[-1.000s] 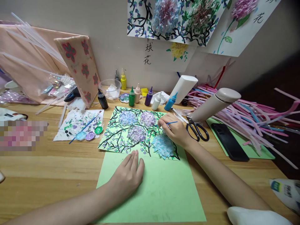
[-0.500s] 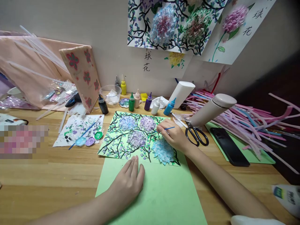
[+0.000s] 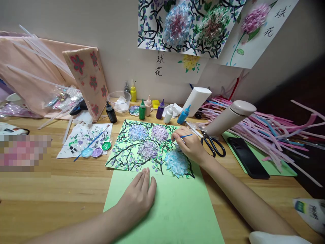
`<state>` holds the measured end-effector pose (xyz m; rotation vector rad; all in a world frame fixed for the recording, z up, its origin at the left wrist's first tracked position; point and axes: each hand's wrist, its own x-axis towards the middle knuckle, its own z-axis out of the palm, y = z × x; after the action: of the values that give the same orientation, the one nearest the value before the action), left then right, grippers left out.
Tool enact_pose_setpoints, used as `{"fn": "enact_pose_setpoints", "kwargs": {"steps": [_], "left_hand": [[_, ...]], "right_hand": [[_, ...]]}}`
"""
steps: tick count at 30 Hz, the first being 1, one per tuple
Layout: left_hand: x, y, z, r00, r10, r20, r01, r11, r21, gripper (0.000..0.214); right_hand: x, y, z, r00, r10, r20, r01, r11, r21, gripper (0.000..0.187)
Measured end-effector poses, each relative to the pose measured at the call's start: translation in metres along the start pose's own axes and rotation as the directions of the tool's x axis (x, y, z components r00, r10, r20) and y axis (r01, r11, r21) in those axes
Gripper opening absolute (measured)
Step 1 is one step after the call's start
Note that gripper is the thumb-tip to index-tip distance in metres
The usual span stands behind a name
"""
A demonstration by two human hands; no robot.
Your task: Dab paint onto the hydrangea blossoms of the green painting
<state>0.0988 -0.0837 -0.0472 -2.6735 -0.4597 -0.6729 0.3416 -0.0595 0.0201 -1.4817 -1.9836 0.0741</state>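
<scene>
A painting of black branches with green and purple leaves (image 3: 127, 152) lies on a larger sheet of light green paper (image 3: 172, 206). Raised textured flowers in blue, pink and purple tones stand out on it, with a light blue flower (image 3: 177, 163) at its lower right. My right hand (image 3: 189, 144) pinches a thin blue paintbrush (image 3: 187, 135) over the painting's right part, hiding some of it; the tip is hard to make out. Flat near the painting's lower edge rests my left hand (image 3: 142, 191), fingers stretched out and holding nothing.
Left of the painting, a stained paper (image 3: 73, 139) bears another brush and small paint lids (image 3: 96, 152). Paint bottles (image 3: 142, 110) line the back. Black-handled scissors (image 3: 214, 144), a tumbler (image 3: 230, 118), a phone (image 3: 247, 157) and pink pipe cleaners (image 3: 281, 135) lie to the right.
My right hand has shifted slightly to the right with the paintbrush, which now lies at a slightly different angle. My left hand stays in place on the paper.
</scene>
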Motion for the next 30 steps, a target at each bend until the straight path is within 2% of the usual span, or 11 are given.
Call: {"fn": "enact_pose_setpoints", "kwargs": {"steps": [4, 8, 13, 25, 30], "left_hand": [[0.0014, -0.0007, -0.0009, 1.000, 0.009, -0.011, -0.009, 1.000, -0.005, 0.029], [0.0012, -0.0011, -0.0009, 1.000, 0.005, -0.011, -0.005, 1.000, -0.014, 0.028], [0.0003, -0.0012, 0.0000, 1.000, 0.010, -0.008, -0.010, 1.000, 0.007, 0.030], [0.0028, -0.0012, -0.0025, 1.000, 0.015, -0.005, -0.015, 1.000, 0.020, 0.028], [0.0033, -0.0014, -0.0029, 1.000, 0.016, 0.007, -0.016, 1.000, -0.003, 0.027]], "right_hand": [[-0.0003, -0.0005, 0.0005, 0.999, 0.007, 0.052, -0.007, 1.000, 0.002, 0.027], [-0.0001, -0.0004, 0.0002, 1.000, 0.004, -0.004, -0.004, 1.000, -0.014, 0.026], [-0.0004, -0.0022, 0.0005, 0.999, 0.012, 0.036, -0.012, 1.000, 0.007, 0.028], [0.0011, 0.0017, -0.0036, 0.998, 0.062, -0.005, -0.062, 0.997, 0.044, 0.028], [0.0016, 0.0032, -0.0039, 0.998, 0.052, 0.031, -0.053, 0.998, 0.034, 0.028]]}}
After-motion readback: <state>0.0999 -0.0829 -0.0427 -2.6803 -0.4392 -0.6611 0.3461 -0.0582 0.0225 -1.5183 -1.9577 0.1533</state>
